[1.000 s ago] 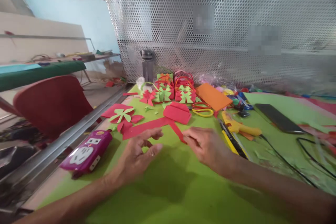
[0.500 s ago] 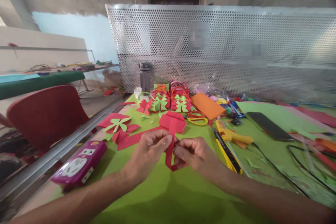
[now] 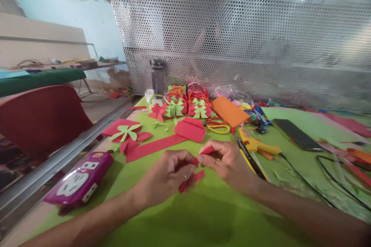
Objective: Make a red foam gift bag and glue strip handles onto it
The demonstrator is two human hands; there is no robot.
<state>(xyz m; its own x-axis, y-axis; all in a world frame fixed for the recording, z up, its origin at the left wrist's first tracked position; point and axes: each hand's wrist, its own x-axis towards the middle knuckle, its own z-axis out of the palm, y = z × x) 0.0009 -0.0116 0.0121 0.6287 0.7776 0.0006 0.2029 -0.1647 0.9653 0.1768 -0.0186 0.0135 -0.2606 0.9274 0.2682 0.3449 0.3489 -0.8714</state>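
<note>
Red paper strip (image 3: 191, 179), held just above the green table sheet (image 3: 185, 216) between both hands: looks light, floppy, easily creased, best pinched at its ends or fold. Left hand (image 3: 166, 175) and right hand (image 3: 227, 160) meet fingertip to fingertip, forearms angled inward, fingers of both pinching the strip.

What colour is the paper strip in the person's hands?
Red. The paper strip, pinched between the left hand and right hand, shows best in the head view.
</note>
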